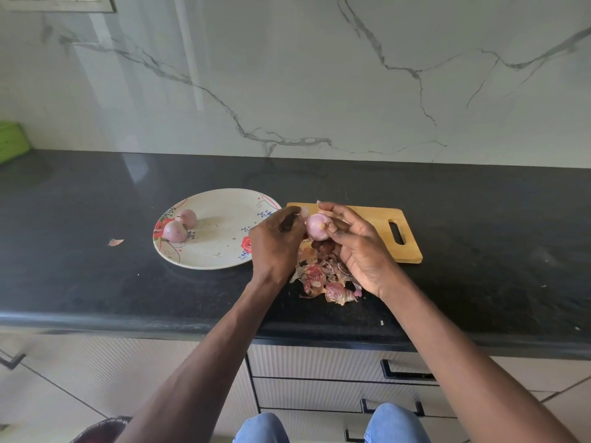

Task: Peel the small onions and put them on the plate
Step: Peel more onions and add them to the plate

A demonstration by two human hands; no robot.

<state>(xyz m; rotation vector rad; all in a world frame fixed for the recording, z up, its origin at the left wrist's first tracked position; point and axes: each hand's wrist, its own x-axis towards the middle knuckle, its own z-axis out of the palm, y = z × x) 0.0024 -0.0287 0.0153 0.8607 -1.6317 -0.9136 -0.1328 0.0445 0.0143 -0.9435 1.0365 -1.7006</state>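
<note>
Someone is sitting at a polished black stone counter (pixel 96 282), both bare hands raised just above a heap of papery, crinkled onion skins (pixel 323 279). The right hand (pixel 358 247) is cupping a small, round, glossy pink onion (pixel 316 227), thumb and fingertips curling round it. The left hand (pixel 275 241) is clenching a dark, slim handle, probably a knife (pixel 287 222), though its blade is hidden; its knuckles are nearly touching the onion.

Taking the wooden cutting board (pixel 377 225) as the landmark: the held onion is hovering over the board's left end. The skins are lying at the board's near-left corner, spilling onto the stone. Just left of the board, a round cream plate (pixel 220 199) with a red and blue flower print is sitting flat, holding two smooth peeled onions (pixel 180 225) side by side and touching at its far-left rim. Well left of the board, past the plate, a single curled scrap of skin (pixel 115 242) is lying alone. Behind the board a glossy veined marble wall (pixel 287 75) is rising.
</note>
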